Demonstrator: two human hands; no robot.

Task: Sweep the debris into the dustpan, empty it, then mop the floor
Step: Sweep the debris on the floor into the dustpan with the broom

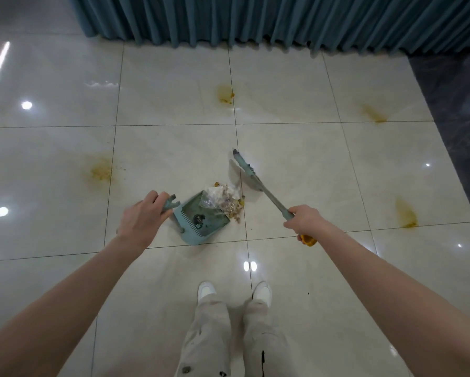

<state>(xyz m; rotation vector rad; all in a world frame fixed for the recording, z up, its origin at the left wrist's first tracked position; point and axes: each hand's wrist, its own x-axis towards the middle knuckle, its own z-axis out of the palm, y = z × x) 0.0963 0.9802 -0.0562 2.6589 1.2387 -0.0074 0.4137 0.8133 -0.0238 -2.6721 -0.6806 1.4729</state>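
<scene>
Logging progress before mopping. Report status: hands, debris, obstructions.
Left hand grips dustpan handle, right hand grips broom. Debris pile at dustpan mouth, partly inside. Yellow stains on tiles, apart from pile.

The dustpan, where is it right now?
In the head view the dustpan stands on the floor just left of centre, its handle held by the left hand, debris pile at its mouth.

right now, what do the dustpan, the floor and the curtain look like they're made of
Dustpan: probably moulded plastic, matte pale teal, judging by its one-piece shape and toothed comb edge.
Floor: glazed or polished tile, cream with faint veining. It mirrors the ceiling lights and shows thin grout lines.
Curtain: woven fabric, matte teal, hanging in soft, even pleats.
</scene>
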